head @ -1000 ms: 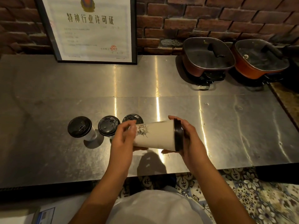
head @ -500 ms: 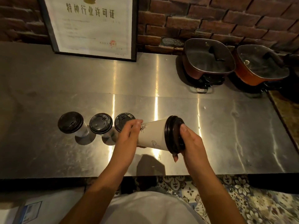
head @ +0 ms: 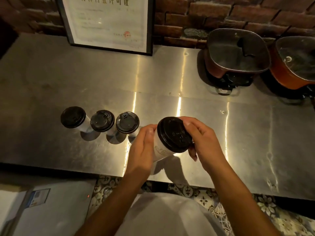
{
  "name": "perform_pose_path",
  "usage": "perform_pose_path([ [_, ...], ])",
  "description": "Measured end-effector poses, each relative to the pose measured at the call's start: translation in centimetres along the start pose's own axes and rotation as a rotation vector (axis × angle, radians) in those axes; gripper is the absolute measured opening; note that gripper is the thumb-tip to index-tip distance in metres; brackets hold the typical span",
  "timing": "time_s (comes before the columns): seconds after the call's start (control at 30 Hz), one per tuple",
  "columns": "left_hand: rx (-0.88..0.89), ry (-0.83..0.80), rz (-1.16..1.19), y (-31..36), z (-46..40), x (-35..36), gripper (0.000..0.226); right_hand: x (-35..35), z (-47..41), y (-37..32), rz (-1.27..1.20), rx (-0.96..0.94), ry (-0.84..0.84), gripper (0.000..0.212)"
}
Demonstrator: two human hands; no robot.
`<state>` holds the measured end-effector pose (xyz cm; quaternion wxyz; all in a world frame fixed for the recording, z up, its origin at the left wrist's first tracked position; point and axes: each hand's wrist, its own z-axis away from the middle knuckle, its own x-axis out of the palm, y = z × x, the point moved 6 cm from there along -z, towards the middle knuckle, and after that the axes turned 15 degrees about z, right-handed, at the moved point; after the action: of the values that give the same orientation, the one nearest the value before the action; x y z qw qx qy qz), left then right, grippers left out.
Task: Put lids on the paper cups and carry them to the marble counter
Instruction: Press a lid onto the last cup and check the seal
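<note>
Head | left hand [head: 142, 150] grips tilted cup [head: 161, 150] — right hand [head: 202, 142] fingers curl round its lid [head: 173, 134]

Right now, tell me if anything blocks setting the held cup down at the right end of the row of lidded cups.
Nothing visible does. The left hand and right hand hold the lidded paper cup tilted above the steel counter. The bare steel just right of the three standing cups is open; the pots sit far back.
</note>
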<state>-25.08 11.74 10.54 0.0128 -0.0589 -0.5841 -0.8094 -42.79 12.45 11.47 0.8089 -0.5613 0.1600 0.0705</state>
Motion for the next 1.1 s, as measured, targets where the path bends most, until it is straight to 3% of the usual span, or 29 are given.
perform_pose_path([
  [0.13, 0.071, -0.006, -0.002, -0.2, -0.1, 0.3, 0.028, -0.7, -0.7, 0.0, 0.003, -0.039, -0.044, 0.026],
  [0.33, 0.070, 0.008, -0.103, -0.4, -1.6, -0.1, 0.034, -2.0, -1.4, 0.8, -0.020, -0.039, 0.068, 0.027],
  [0.4, 0.080, -0.040, -0.099, 0.4, -1.7, -0.1, 0.034, -1.8, -1.7, 1.0, -0.014, -0.055, 0.118, 0.026],
  [0.5, 0.130, -0.165, -0.140, 0.7, -1.4, 0.5, 0.052, -0.5, -2.2, 1.3, 0.023, -0.076, 0.186, 0.021],
  [0.6, 0.177, -0.186, -0.254, -0.7, -1.4, 0.9, 0.049, 0.9, -2.6, 2.0, 0.053, -0.050, 0.227, 0.018],
  [0.8, 0.105, -0.124, -0.307, -4.6, -3.7, 0.1, 0.047, 3.8, -3.9, 4.8, 0.035, 0.080, 0.030, 0.029],
  [1.1, 0.085, -0.179, -0.297, -7.5, -7.8, -1.0, 0.052, 5.7, -7.6, 7.1, 0.145, 0.038, 0.051, 0.035],
])
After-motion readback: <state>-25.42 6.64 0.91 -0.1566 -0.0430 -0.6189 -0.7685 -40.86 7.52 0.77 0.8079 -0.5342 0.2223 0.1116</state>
